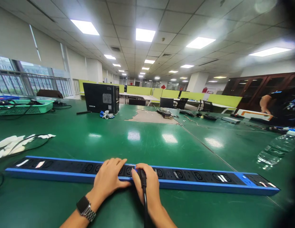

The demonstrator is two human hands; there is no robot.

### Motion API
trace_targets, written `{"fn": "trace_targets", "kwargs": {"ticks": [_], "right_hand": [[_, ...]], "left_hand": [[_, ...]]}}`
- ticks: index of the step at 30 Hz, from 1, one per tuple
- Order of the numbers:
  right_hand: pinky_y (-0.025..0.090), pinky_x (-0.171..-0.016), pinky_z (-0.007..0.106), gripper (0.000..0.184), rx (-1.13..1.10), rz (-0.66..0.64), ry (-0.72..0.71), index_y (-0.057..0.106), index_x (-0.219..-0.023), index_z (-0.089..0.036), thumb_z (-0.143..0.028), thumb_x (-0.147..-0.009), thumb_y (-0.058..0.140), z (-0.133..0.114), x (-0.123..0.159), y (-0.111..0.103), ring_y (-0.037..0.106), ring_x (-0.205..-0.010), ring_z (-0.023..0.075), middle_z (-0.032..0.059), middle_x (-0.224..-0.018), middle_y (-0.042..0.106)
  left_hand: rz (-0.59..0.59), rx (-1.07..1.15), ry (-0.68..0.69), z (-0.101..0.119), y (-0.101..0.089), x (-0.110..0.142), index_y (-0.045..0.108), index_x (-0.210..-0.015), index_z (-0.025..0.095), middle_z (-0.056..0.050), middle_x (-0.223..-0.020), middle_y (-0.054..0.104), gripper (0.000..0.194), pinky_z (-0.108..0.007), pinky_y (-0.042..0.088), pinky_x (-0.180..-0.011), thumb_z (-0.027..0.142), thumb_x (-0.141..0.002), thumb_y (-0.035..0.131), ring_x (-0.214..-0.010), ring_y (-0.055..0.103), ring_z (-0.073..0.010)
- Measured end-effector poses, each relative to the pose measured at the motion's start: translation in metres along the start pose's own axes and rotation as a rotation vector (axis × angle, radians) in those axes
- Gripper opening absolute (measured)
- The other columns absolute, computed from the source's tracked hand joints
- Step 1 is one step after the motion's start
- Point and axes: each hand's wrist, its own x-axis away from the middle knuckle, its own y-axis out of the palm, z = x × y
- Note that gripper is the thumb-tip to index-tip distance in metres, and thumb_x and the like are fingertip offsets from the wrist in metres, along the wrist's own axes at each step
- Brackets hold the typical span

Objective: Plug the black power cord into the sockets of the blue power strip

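The right hand (149, 183) grips the plug (142, 177) of a black power cable (145, 205) against the middle of the blue-edged power strip (185, 185); the left hand (111, 174) lies across the strip just beside it, and whether it clamps or only rests I cannot tell. The step in hand looks like working the plug at a socket, inserting or removing being unclear; it seems to call for straight force with the strip braced. Beyond the strip's left end lie crumpled white gloves (11, 144) with a thin cable, beyond its right end a water bottle (277, 148), and well beyond its middle-left a computer tower (100, 98). Nothing visible blocks the strip, though the fingers hide the plug's contact.
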Motion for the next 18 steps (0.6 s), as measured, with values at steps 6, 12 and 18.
{"fn": "trace_targets", "kwargs": {"ticks": [6, 12, 18], "right_hand": [[0.046, -0.086, 0.038, 0.033, 0.072, -0.016, -0.087, 0.062, -0.108, -0.019, -0.031, -0.078, 0.062, 0.009, 0.000, -0.001, 0.062, -0.096, 0.0242, 0.0093, -0.105, 0.069], [0.041, -0.095, 0.043, 0.049, 0.131, -0.039, -0.074, 0.056, -0.121, -0.020, -0.023, -0.073, 0.058, 0.015, -0.003, -0.007, 0.059, -0.105, 0.0253, 0.0099, -0.115, 0.066], [0.038, -0.098, 0.046, 0.048, 0.178, -0.038, -0.122, 0.058, -0.118, -0.021, -0.025, -0.070, 0.064, 0.016, -0.006, -0.011, 0.059, -0.104, 0.0258, 0.0093, -0.113, 0.067]], "left_hand": [[0.120, 0.213, 0.375, 0.022, -0.004, 0.011, 0.044, -0.135, 0.027, -0.010, -0.127, 0.055, 0.062, -0.042, 0.043, -0.096, 0.018, -0.075, 0.055, -0.113, 0.052, -0.0249], [0.153, 0.337, 0.527, 0.046, 0.003, 0.012, 0.058, -0.114, 0.024, -0.011, -0.124, 0.055, 0.043, -0.042, 0.048, -0.087, 0.018, -0.071, 0.054, -0.105, 0.054, -0.0251], [0.354, 0.275, 0.454, 0.036, 0.002, 0.012, 0.063, -0.092, 0.023, -0.009, -0.107, 0.064, 0.015, -0.040, 0.050, -0.084, 0.018, -0.085, 0.051, -0.099, 0.058, -0.0220]]}}
